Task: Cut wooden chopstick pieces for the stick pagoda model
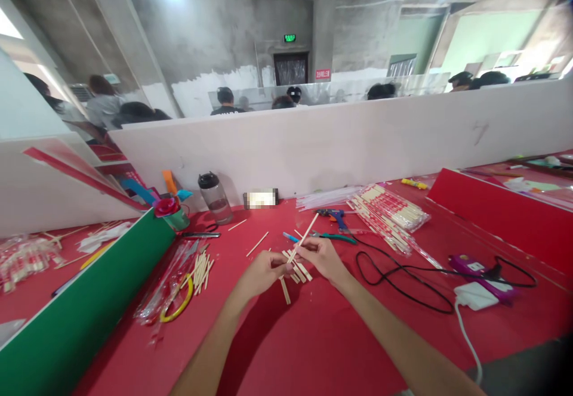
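Note:
A pale wooden chopstick (311, 228) slants up and to the right between my two hands. My left hand (265, 272) is closed in a pinch at its lower end. Higher on the same stick, the fingertips of my right hand (323, 257) are closed around it. Under the hands, several short stick pieces (302, 272) lie on the red table, and one piece (285, 291) points toward me. Just beyond are a blue pen (290, 237), green-handled pliers (338, 238) and a blue glue gun (338, 218). Fingers hide part of the held stick.
Left are cut sticks (203, 272), yellow-handled scissors (190, 294), a green divider (111, 282) and a water bottle (215, 199). Wrapped chopsticks (394, 208) lie at the back right. A black cable (403, 294) loops toward a purple power strip (483, 280). People sit beyond the white partition (313, 145).

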Demonstrator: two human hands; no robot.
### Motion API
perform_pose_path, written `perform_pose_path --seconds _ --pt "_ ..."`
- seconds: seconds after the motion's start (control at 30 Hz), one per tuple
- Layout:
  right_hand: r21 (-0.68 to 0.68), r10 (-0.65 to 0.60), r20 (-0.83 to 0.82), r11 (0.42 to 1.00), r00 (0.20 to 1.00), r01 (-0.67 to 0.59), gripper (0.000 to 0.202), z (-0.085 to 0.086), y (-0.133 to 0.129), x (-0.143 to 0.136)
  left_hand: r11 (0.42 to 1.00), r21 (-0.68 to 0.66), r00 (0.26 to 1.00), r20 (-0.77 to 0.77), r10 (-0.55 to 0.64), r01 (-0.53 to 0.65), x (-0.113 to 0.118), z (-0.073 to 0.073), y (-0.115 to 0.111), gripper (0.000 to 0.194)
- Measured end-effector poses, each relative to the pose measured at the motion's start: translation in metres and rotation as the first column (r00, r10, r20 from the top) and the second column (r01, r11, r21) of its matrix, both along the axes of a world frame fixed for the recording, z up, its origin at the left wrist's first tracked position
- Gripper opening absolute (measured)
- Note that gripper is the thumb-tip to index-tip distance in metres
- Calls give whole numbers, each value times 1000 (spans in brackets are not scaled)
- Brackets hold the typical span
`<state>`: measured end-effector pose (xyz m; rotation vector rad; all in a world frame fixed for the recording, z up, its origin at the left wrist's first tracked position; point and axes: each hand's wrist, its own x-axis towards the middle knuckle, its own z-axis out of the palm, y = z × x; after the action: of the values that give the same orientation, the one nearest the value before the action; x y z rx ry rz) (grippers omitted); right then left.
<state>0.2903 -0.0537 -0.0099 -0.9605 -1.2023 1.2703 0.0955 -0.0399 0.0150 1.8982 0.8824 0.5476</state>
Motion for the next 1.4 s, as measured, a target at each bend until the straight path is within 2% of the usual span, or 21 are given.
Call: perform_pose_path --seconds 0.07,0.17,0.27,0.37,0.43,0.53,0.67,0.8,0.9,0.97,1.03,1.1,1.17,1.23,1.3,1.4 --pt "17 17 65 1000 998 -18 32 0 1 2 1000 8 1000 8 28 -28 -8 0 6 39" --pt "134 -23 340 991 940 -24 29 0 -1 5 991 10 990 36 137 -137 -23 -4 17 40" --pt "218 -72 672 971 737 -104 18 -4 -6 -1 959 -92 953 125 277 -267 -36 -11 27 37" --pt "217 -103 872 958 479 -189 13 -8 -12 -14 939 -166 926 184 329 -301 -41 -19 33 40" --pt "217 -127 931 947 343 -238 13 -8 -14 -23 934 -176 916 206 343 -311 -42 -22 35 42" --pt "193 -138 966 948 220 -252 17 -4 -14 -30 920 -205 894 240 378 -333 -41 -22 35 44" --pt "157 -126 983 955 134 -253 20 2 -9 -34 899 -259 866 272 419 -354 -40 -21 33 45" --pt "127 -116 991 966 63 -225 28 1 -6 -46 900 -253 864 278 420 -356 -38 -23 34 43" --pt "121 -105 990 977 94 -178 35 -3 -5 -52 901 -257 858 299 418 -350 -36 -22 33 43" --pt "110 -84 980 984 179 -139 37 -6 -3 -48 901 -265 847 328 419 -343 -34 -21 31 42" --pt "108 -62 936 988 345 -113 38 -10 0 -39 901 -268 837 349 420 -341 -33 -18 29 42" --pt "95 -10 818 989 576 -117 37 -14 6 -27 896 -281 831 353 430 -345 -32 -15 26 42" --pt "54 65 604 991 794 -123 31 -16 11 -17 889 -301 827 351 439 -344 -31 -12 23 44" --pt "14 119 369 991 922 -134 28 -16 15 -12 893 -302 831 353 429 -333 -28 -9 19 43" --pt "-13 135 189 991 973 -135 29 -12 15 -12 904 -287 842 353 407 -317 -24 -7 17 42" --pt "-35 125 45 992 991 -123 32 -5 11 -17 916 -273 856 352 379 -293 -16 -9 15 41"
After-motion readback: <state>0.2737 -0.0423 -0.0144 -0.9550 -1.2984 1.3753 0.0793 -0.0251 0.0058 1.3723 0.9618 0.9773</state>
